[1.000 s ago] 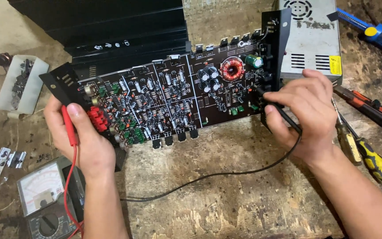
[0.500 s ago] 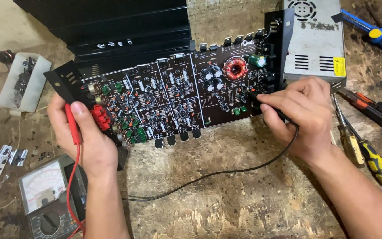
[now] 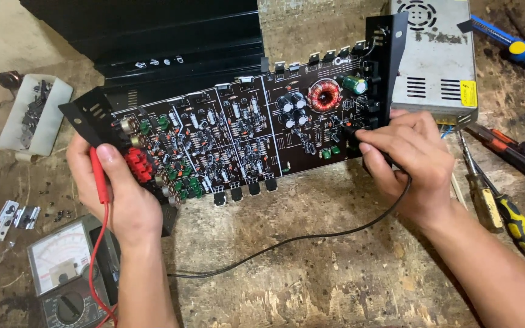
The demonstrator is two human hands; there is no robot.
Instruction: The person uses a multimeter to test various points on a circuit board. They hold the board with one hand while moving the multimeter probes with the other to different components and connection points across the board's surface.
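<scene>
Grey power supply (image 3: pixel 435 58) (yellow corner label) behind circuit board (image 3: pixel 244 136)

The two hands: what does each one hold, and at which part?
The left hand holds the red probe along its shaft, against the circuit board end. The right hand pinches the black probe near its tip.

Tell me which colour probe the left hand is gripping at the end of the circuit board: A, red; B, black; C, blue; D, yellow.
A: the left hand grips a red probe against the left end of the circuit board, with its red lead running down past the analogue multimeter, while the right hand holds the black probe.
</scene>
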